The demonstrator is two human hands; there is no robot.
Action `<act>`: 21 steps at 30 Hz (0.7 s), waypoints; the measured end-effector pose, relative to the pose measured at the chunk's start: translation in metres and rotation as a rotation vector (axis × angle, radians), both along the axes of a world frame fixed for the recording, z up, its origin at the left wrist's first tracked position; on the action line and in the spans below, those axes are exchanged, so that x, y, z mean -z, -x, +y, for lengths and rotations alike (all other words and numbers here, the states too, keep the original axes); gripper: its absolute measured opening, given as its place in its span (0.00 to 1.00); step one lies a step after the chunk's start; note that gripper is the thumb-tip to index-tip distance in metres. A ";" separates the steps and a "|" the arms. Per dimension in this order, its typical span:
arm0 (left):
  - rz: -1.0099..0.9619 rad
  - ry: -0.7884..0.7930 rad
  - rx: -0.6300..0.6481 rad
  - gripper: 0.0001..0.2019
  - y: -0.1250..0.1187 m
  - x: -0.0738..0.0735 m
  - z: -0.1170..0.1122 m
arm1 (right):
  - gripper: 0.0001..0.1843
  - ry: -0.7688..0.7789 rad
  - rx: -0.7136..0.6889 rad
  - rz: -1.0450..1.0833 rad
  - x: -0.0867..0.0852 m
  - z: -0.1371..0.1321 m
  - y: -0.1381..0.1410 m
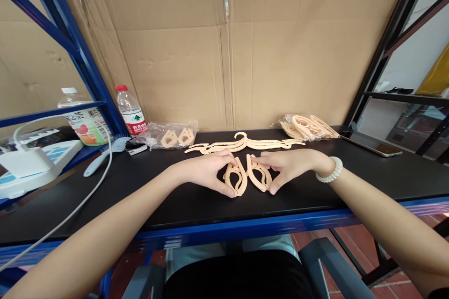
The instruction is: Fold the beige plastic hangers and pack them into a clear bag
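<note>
Two folded cream plastic pieces, of the same colour and style as the hanger behind them, are side by side low over the black tabletop. My left hand (212, 173) pinches the left folded hanger piece (241, 182) between thumb and fingers. On the other side, my right hand (286, 166) grips the right folded hanger piece (257, 182) the same way. A narrow gap separates the two pieces at their tops. Just behind them lies an unfolded cream clothes hanger (224, 146), its hook pointing to the back.
A clear bag with folded hanger pieces (178, 137) lies back left, another bag of hangers (308, 126) back right. Beside these are a red-capped water bottle (131, 111), a hairbrush (100, 161) and a phone (370, 143). A white cable (87, 205) crosses the left side.
</note>
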State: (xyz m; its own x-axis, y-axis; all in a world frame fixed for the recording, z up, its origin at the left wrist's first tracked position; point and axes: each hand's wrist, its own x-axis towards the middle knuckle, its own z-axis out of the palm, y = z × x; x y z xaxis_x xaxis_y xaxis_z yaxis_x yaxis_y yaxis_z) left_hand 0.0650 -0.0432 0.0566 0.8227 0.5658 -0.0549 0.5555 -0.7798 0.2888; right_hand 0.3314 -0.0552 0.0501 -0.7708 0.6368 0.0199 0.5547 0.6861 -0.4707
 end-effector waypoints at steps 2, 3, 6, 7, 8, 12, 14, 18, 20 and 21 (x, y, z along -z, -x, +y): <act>-0.004 0.004 -0.002 0.32 0.001 0.000 0.001 | 0.35 0.012 -0.057 -0.100 0.000 0.002 0.002; -0.005 0.003 -0.006 0.32 0.001 0.001 0.002 | 0.36 0.009 -0.071 -0.132 0.001 0.003 0.002; -0.003 -0.006 -0.019 0.31 0.003 0.001 0.005 | 0.38 -0.018 -0.075 -0.155 0.004 0.008 0.003; 0.001 -0.009 -0.021 0.31 0.003 0.001 0.007 | 0.38 -0.026 -0.079 -0.157 0.005 0.009 0.003; 0.003 -0.012 -0.021 0.31 0.004 0.001 0.008 | 0.38 -0.035 -0.083 -0.154 0.006 0.010 0.003; 0.002 -0.035 -0.012 0.31 0.005 0.001 0.010 | 0.37 -0.056 -0.088 -0.144 0.009 0.014 0.003; 0.002 -0.046 -0.003 0.30 0.005 0.001 0.011 | 0.38 -0.061 -0.083 -0.140 0.010 0.015 0.004; 0.013 -0.055 -0.011 0.30 0.007 0.002 0.011 | 0.37 -0.060 -0.082 -0.118 0.011 0.016 0.005; 0.010 -0.059 -0.010 0.29 0.008 0.002 0.012 | 0.35 -0.062 -0.089 -0.105 0.011 0.016 0.006; 0.006 -0.061 -0.005 0.29 0.009 0.002 0.013 | 0.34 -0.063 -0.093 -0.098 0.011 0.016 0.006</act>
State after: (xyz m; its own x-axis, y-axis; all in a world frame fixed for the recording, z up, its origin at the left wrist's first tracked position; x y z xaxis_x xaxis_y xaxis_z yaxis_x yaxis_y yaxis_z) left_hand 0.0564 -0.0302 0.0543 0.8198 0.5720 -0.0252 0.5608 -0.7933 0.2368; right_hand 0.3256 -0.0397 0.0387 -0.8268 0.5621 -0.0206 0.5283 0.7634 -0.3716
